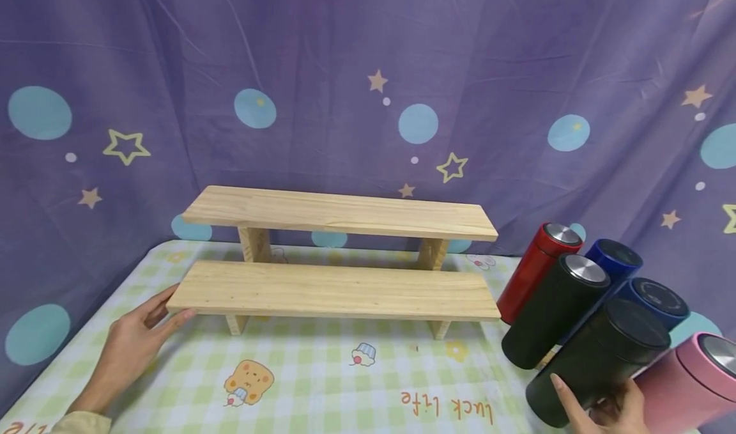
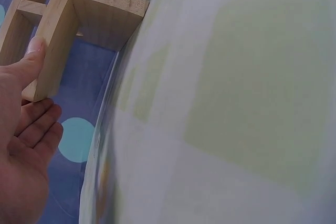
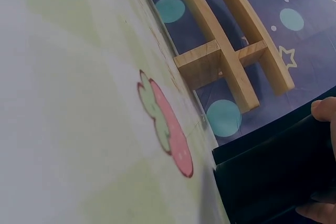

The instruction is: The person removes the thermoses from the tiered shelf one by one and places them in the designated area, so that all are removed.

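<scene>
A two-tier wooden shelf (image 1: 339, 290) of pale planks on short legs stands on the table. My left hand (image 1: 132, 338) holds the left end of its lower plank. In the left wrist view the thumb (image 2: 34, 56) lies on the plank's front edge, the other fingers curve at its end. At the right, my right hand (image 1: 612, 411) grips a black thermos with a dark lid (image 1: 598, 357) low on its body, thumb and fingers on opposite sides. The right wrist view shows only part of this dark thermos (image 3: 278, 166) and a few fingertips.
Around the gripped thermos stand a red thermos (image 1: 531, 271), a black one with a silver lid (image 1: 552, 312), two blue ones (image 1: 614, 258) and a pink one (image 1: 678, 389). A checked cloth (image 1: 310, 370) covers the table. Behind hangs a purple curtain (image 1: 322, 57).
</scene>
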